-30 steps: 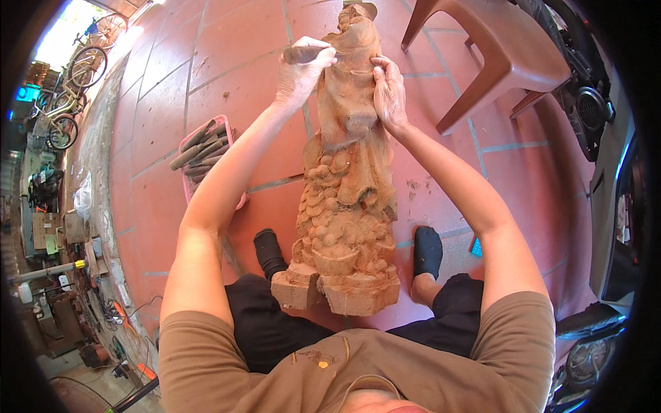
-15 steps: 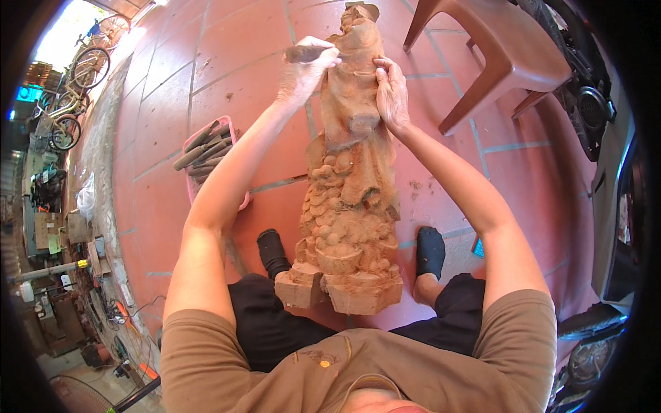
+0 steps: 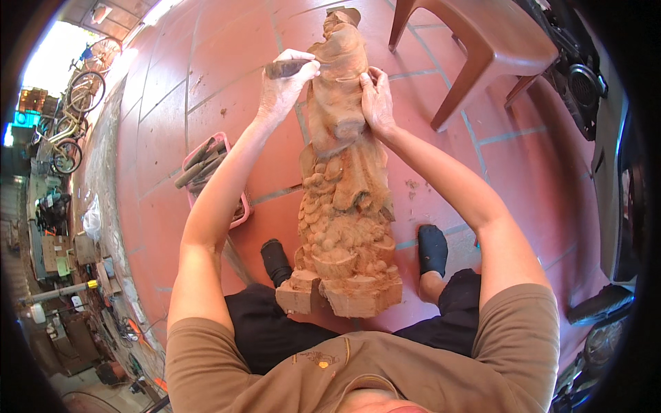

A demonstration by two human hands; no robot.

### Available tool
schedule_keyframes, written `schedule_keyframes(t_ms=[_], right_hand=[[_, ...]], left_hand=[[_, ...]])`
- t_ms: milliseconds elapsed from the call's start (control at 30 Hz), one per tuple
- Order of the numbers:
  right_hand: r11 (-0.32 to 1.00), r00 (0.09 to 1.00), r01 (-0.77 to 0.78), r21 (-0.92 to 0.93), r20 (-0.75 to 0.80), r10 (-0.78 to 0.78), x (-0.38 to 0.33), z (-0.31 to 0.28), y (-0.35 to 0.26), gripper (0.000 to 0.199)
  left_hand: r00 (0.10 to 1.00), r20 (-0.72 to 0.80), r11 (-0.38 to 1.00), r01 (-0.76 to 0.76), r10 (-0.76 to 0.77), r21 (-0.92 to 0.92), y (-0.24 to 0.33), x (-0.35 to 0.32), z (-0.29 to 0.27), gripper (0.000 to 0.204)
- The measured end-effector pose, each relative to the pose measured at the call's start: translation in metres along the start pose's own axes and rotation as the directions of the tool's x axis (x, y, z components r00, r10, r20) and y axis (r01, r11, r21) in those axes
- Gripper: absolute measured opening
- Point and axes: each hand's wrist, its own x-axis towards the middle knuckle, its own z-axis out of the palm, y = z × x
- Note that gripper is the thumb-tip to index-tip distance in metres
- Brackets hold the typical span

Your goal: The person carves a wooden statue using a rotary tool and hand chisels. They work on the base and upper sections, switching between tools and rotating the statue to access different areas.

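A long carved wooden statue point(image 3: 348, 179) lies on the tiled floor between my feet, its robed figure pointing away from me and its blocky base nearest my body. At the figure's upper left side my left hand point(image 3: 275, 96) is closed around the dark handle of a carving chisel point(image 3: 286, 67). The chisel's working end is hidden behind my fingers and against the wood. My right hand point(image 3: 377, 103) rests along the statue's right side, palm and fingers laid on it, fingers stretched out and holding no tool.
Left of the statue, a pink basket point(image 3: 241, 215) holds several dark-handled tools point(image 3: 203, 168), partly behind my left forearm. A brown plastic chair point(image 3: 482, 51) stands at the far right. Bicycles point(image 3: 76, 110) and clutter line the left wall. Wood crumbs point(image 3: 412, 186) dot the tiles.
The whole view has shifted a little, so the statue and both hands appear farther left. Both hands stay at nearly the same places on the wood, and the chisel remains in my left hand.
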Motion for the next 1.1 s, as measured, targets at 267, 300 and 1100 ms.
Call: schedule_keyframes(t_ms=[267, 300, 1100], right_hand=[[0.996, 0.999, 0.035, -0.078, 0.027, -0.033, 0.001, 0.001, 0.001, 0.046], [0.996, 0.999, 0.038, -0.078, 0.031, -0.035, 0.0, 0.0, 0.0, 0.046], [0.989, 0.997, 0.071, -0.133, 0.029, -0.068, -0.001, -0.002, -0.002, 0.046]], left_hand=[[0.743, 0.333, 0.597, -0.667, 0.581, 0.446, -0.008, -0.002, 0.023, 0.028], [0.741, 0.367, 0.591, -0.67, 0.562, 0.449, -0.008, -0.002, 0.017, 0.027], [0.83, 0.299, 0.687, -0.557, 0.471, 0.467, 0.003, -0.009, 0.005, 0.023]])
